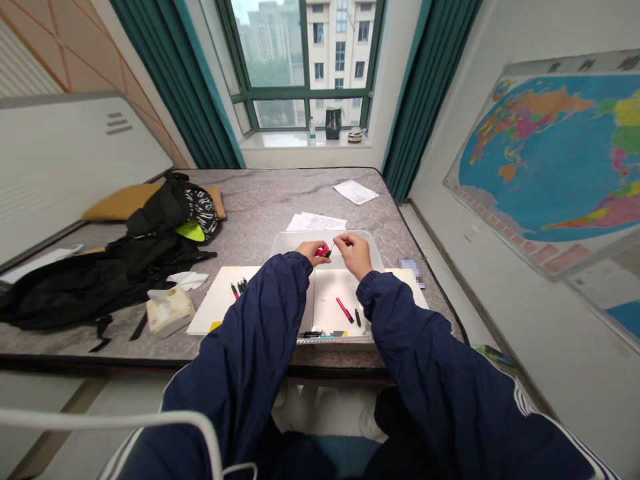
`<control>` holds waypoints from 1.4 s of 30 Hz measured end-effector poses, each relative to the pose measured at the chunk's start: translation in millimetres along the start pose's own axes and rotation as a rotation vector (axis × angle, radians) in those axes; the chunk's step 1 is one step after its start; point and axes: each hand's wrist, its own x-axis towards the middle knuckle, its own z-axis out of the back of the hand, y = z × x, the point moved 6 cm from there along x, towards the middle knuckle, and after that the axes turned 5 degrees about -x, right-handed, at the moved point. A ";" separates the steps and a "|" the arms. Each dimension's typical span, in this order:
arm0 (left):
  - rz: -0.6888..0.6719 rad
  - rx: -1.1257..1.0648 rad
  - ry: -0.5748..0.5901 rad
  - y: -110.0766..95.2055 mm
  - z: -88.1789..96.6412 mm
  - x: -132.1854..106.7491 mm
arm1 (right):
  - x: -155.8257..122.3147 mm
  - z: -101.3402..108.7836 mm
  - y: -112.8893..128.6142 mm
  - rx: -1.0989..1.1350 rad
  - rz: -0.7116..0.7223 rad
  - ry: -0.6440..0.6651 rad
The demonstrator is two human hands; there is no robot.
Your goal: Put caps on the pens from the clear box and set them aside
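Note:
My left hand (311, 251) is closed around a small red and black pen part (323, 253). Close to it on the right, my right hand (354, 253) pinches a thin piece, too small to identify, between thumb and finger. Both hands are above a clear plastic tray (376, 248). Below them, a red pen barrel (345, 310) and a short black pen part (358, 317) lie on a white sheet (327, 293). Several small parts, one of them a black pen-like piece (313, 334), lie along the near edge. Several pens (239, 289) rest left of my left sleeve.
A tissue pack (171, 311) and a black backpack (65, 287) are on the left of the grey mattress (250, 200). Papers (316, 221) lie beyond the tray, with another sheet (356, 192) farther back. A white bar (110, 419) crosses the lower left.

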 end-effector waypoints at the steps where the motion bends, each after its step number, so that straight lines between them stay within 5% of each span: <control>1: -0.002 0.018 0.012 0.6 -1.6 0.6 | -0.7 -1.5 1.7 0.003 0.012 0.015; 7: 0.003 0.047 -0.033 0.0 0.0 4.2 | -4.3 -8.4 -0.8 0.068 0.056 -0.039; 12: -0.008 -0.030 -0.144 1.6 11.8 4.6 | -4.4 -22.9 -15.4 -0.018 0.079 0.082; 20: -0.025 -0.094 -0.101 -2.5 7.5 2.3 | -4.5 -22.0 -11.9 -0.020 0.088 0.096; 29: 0.132 -0.371 -0.120 16.5 1.8 12.6 | 1.8 -11.3 -24.4 -0.007 -0.074 -0.043; 42: 0.087 -0.037 -0.238 17.7 18.9 6.6 | -11.7 -32.1 -27.2 -0.349 -0.020 0.273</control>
